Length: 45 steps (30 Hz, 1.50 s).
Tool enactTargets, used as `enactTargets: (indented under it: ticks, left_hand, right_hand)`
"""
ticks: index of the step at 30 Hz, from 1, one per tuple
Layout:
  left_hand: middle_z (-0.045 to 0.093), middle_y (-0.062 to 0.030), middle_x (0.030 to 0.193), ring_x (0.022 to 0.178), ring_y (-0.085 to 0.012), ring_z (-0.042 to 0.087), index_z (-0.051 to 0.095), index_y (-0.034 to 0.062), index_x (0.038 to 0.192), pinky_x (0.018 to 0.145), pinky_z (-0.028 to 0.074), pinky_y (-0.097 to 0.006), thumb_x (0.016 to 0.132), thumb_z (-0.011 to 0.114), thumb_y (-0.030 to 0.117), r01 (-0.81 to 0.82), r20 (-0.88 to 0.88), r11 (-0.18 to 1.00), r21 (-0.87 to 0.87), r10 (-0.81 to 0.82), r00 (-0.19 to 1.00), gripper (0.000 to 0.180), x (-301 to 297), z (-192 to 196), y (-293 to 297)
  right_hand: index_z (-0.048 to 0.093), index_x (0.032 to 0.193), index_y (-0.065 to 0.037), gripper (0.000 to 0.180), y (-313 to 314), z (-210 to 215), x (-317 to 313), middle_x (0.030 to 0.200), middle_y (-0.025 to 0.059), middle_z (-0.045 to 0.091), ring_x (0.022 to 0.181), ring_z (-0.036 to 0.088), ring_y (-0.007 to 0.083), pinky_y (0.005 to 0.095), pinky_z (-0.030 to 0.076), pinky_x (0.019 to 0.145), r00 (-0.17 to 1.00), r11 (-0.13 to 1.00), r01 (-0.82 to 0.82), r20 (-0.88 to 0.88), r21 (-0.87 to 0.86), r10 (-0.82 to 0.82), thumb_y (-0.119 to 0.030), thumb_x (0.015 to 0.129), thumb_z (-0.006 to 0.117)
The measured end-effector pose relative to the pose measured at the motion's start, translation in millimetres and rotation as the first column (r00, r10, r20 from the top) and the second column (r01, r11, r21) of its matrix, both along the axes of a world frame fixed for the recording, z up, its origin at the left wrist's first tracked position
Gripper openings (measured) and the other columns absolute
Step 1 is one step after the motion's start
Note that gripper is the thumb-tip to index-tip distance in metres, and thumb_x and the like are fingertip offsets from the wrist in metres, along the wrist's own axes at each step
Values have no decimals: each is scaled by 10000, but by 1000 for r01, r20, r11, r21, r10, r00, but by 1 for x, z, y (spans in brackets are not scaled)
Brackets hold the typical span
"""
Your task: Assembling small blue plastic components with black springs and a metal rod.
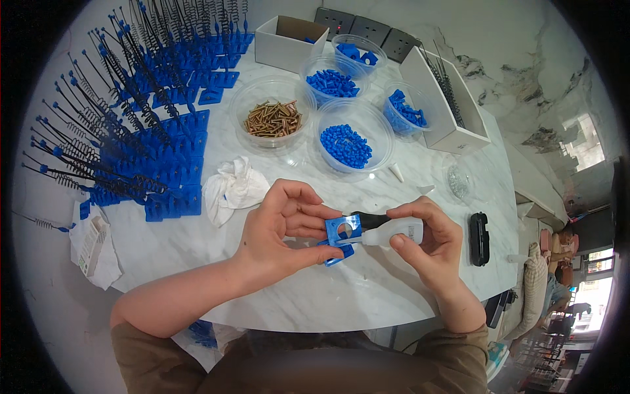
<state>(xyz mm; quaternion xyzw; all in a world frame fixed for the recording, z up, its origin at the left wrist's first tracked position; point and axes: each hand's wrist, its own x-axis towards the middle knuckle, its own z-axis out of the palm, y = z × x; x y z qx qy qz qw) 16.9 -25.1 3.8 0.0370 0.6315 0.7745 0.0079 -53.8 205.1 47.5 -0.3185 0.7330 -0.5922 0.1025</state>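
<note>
My left hand [289, 226] grips a blue plastic bracket [333, 223] with a round hole between thumb and fingers. A small white squeeze bottle [401, 230], which looks like a glue bottle, is pinched in my right hand [430, 246]. Its narrow nozzle points left and reaches the bracket beside the hole; whether it touches I cannot tell. Just behind the bottle a dark object [369, 219] is partly hidden. A white conical cap [396, 172] lies on the table beyond my right hand.
Several blue bases with upright black springs [151, 151] crowd the left. Clear tubs hold brass screws [272, 119], blue beads [346, 146] and other blue parts [333, 83]. White boxes [289, 52] stand behind. Crumpled tissue [235, 190] lies near my left hand, a black case [479, 239] at right.
</note>
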Motion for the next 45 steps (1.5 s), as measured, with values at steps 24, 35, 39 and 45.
enactTargets:
  ticks: [24, 35, 39, 45]
  left_hand:
    - [611, -200, 1129, 1010, -222, 657, 359, 55, 1133, 895, 541, -336, 728, 797, 11, 4, -4, 1000, -28, -5, 1000, 598, 0, 1, 0]
    - [610, -198, 1126, 1013, -225, 657, 358, 52, 1135, 897, 539, -341, 728, 793, 6, 2, -4, 1000, -22, -2, 1000, 597, 0, 0, 0]
    - [609, -199, 1127, 1024, -228, 653, 357, 58, 1134, 898, 539, -342, 730, 789, 0, 2, -5, 999, -37, -2, 1000, 595, 0, 2, 0]
    - [613, -200, 1134, 1029, -230, 651, 347, 68, 1116, 902, 539, -343, 733, 784, -4, 8, -42, 1000, -29, -10, 999, 586, -1, 1, 0]
  right_hand:
    - [638, 1094, 23, 334, 2, 0, 1, 1016, 77, 611, 940, 570, 130, 242, 409, 801, 1000, 1000, -11, 1, 29, 11, 46, 765, 695]
    - [628, 1089, 50, 328, 2, 2, 1, 1005, 91, 613, 943, 555, 143, 262, 400, 825, 998, 999, 42, 43, -17, -42, 38, 767, 692]
    - [628, 1087, 48, 321, 4, 1, -4, 998, 91, 612, 949, 547, 144, 261, 399, 828, 998, 999, 52, -36, -8, -52, 31, 771, 690]
    - [626, 1089, 41, 299, 8, -1, -11, 1043, 86, 619, 974, 531, 127, 244, 396, 847, 985, 984, 166, 59, -70, -162, 20, 795, 677]
